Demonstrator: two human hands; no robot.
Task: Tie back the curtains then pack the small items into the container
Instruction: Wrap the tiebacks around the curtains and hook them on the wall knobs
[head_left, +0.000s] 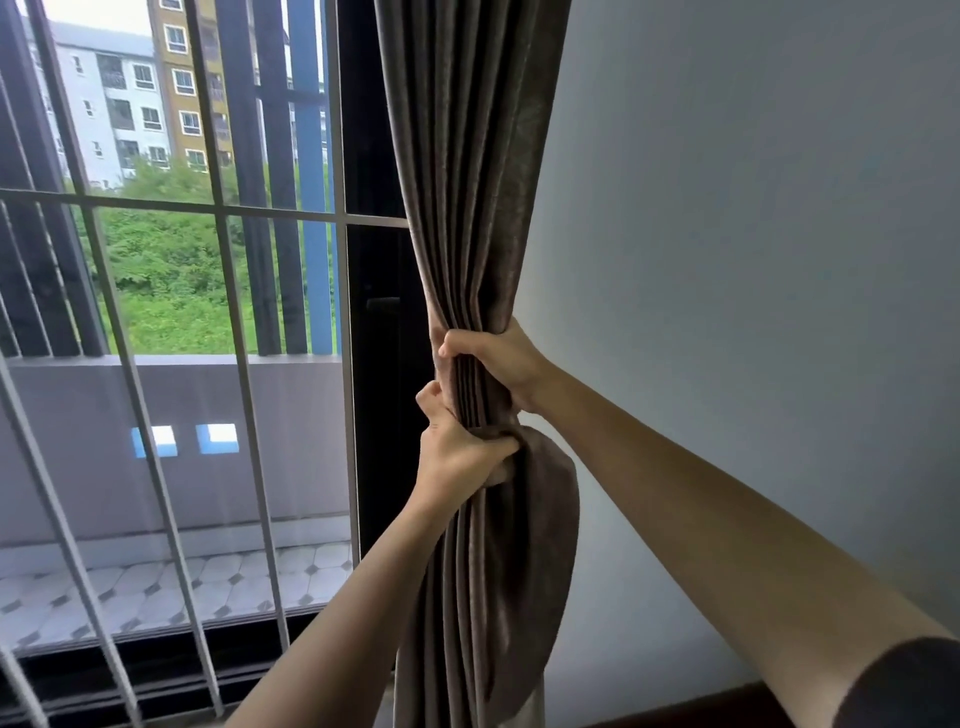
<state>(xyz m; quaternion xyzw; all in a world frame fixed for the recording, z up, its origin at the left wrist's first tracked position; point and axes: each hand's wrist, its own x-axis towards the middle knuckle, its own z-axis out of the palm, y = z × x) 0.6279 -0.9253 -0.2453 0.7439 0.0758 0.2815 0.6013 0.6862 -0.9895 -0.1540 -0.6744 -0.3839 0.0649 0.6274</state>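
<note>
A brown pleated curtain (467, 182) hangs at the right edge of the window, gathered into a tight bundle at mid-height. My right hand (493, 358) grips the bundle from the right, fingers wrapped round the folds. Just below it my left hand (457, 452) grips a band of the same brown fabric (545, 467) that loops round the bundle and bulges out to the right. Below the hands the curtain falls in folds to the floor. No small items or container are in view.
White window bars (228, 291) and a dark door frame (379, 364) stand left of the curtain. A plain grey wall (753, 234) fills the right side, with a dark skirting board (691, 712) at the bottom. A tiled balcony lies outside.
</note>
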